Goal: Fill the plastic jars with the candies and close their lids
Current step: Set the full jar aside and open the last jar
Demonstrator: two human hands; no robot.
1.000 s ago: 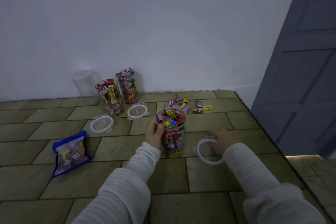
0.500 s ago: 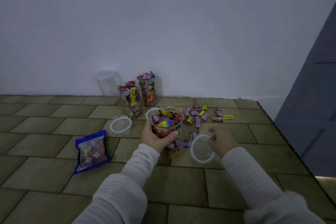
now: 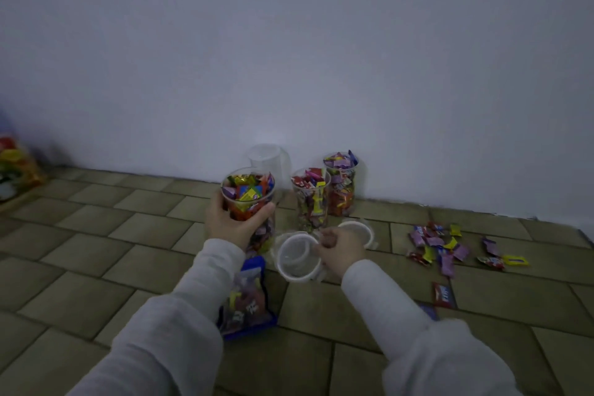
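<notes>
Left hand [image 3: 233,222] grips the full jar [image 3: 249,202] upright — its open mouth sits up and left of the right hand's [image 3: 340,251] fingers, which pinch the lid [image 3: 297,255] by its rim — lid still off

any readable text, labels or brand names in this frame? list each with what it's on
None can be read.
Blue pouch: white print on its front, blurred.
Loose candies on the floor: printed wrappers, too small and blurred.
Red candy nearest the right sleeve: white lettering, illegible.
Jar held by the left hand, and the two filled jars behind: wrapper print, illegible.
Lid in the right hand: no marking visible.
</notes>
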